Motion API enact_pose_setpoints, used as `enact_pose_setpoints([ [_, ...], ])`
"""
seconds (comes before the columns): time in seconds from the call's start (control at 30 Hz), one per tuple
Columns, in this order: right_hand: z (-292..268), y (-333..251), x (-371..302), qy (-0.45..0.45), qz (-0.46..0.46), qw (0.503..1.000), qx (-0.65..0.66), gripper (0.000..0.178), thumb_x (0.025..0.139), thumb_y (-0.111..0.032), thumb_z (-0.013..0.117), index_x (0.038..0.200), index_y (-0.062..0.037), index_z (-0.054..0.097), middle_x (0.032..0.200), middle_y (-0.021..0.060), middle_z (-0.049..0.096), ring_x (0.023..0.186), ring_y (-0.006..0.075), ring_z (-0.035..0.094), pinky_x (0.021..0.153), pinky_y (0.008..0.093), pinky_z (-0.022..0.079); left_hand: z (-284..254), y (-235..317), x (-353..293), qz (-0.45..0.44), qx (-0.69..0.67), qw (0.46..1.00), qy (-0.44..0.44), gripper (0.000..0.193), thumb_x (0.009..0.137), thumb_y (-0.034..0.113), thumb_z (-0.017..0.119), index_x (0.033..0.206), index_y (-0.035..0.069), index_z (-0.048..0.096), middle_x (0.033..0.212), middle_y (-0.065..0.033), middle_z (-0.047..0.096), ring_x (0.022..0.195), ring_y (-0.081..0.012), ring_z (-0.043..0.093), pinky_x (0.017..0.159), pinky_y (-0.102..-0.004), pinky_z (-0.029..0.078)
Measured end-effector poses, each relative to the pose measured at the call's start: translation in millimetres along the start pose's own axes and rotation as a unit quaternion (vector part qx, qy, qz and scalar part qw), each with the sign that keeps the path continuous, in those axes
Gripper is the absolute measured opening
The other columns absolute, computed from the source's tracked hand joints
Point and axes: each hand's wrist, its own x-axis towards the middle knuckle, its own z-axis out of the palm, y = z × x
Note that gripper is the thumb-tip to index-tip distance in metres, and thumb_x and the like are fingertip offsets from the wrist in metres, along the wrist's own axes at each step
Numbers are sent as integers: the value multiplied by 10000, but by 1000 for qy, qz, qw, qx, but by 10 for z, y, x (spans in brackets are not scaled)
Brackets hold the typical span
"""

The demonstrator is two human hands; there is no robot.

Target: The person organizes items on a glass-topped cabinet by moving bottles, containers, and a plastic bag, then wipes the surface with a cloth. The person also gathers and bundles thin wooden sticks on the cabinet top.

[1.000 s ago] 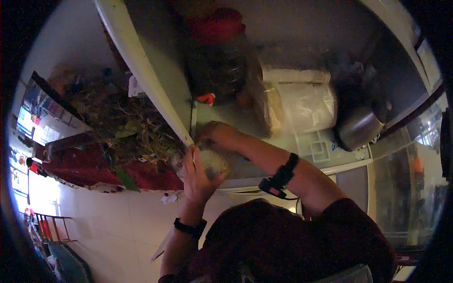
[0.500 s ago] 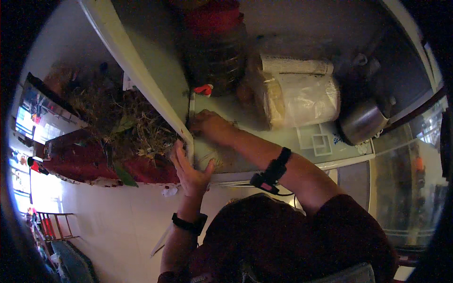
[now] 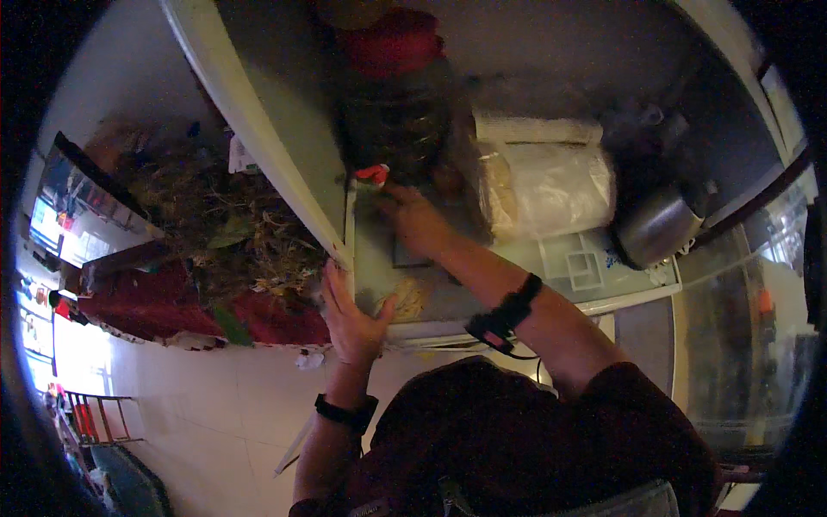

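Observation:
My right hand [image 3: 418, 226] reaches across the pale shelf [image 3: 551, 297], close to a small red-and-white object [image 3: 372, 175] in the corner by the upright panel. Its fingers are bent and blurred in dim light, so what they may hold does not show. My left hand [image 3: 353, 323] is open, thumb spread, with its fingers against the lower end of the white panel edge [image 3: 258, 146]. Just right of that hand, a yellowish pattern or patch [image 3: 409, 299] shows on the shelf's surface.
Behind my right hand stands a large dark jar with a red lid [image 3: 392, 39]. A clear plastic-wrapped pack [image 3: 547, 189] and a shiny metal vessel [image 3: 659, 228] sit farther right. Dried plant stalks [image 3: 250, 233] lie over a dark red surface [image 3: 142, 302] left of the panel.
My right hand has moved to the right and slightly away from me, off the panel's base. My left hand stays by the panel edge. The view has shifted slightly.

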Motion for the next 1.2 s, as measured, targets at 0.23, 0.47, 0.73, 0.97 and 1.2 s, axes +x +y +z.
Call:
enact_pose_setpoints([
  [0.23,2,56,-202,-160,-146,971,-97,466,792,-35,558,1229,-184,621,1330,92,558,1206,313,530,1026,401,435,-24,10,16,-2,-8,1000,-1,1061,681,266,833,1487,-12,203,1364,-275,394,1198,-433,477,979,-476,445],
  [0.47,-480,-42,-491,-95,-64,952,-285,396,748,-86,598,1138,-102,662,1122,122,655,1132,296,578,967,389,472,-32,21,1,-24,-4,1000,-19,1074,682,264,836,1494,-15,190,1380,-270,383,1220,-417,477,990,-466,443],
  [0.73,-419,118,-287,-201,66,949,-235,275,844,-136,542,1032,-10,697,1093,210,653,1043,356,619,909,460,514,-12,24,1,-19,-54,998,-9,1081,667,248,840,1492,-17,194,1403,-275,367,1224,-430,474,992,-476,439],
  [0.97,-635,-54,-341,-60,171,983,-5,452,867,-290,612,1221,-10,580,1075,284,645,1004,420,635,866,470,527,-52,43,4,-34,-42,998,-22,1055,679,213,833,1486,-23,195,1406,-285,354,1236,-455,454,997,-481,440],
  [1.2,-343,241,-176,140,92,970,178,583,796,-309,746,1305,-103,550,1160,211,649,1111,362,612,961,404,479,-65,33,22,-7,-37,999,-12,1026,703,219,821,1489,-13,203,1395,-285,369,1235,-458,456,991,-483,452],
])
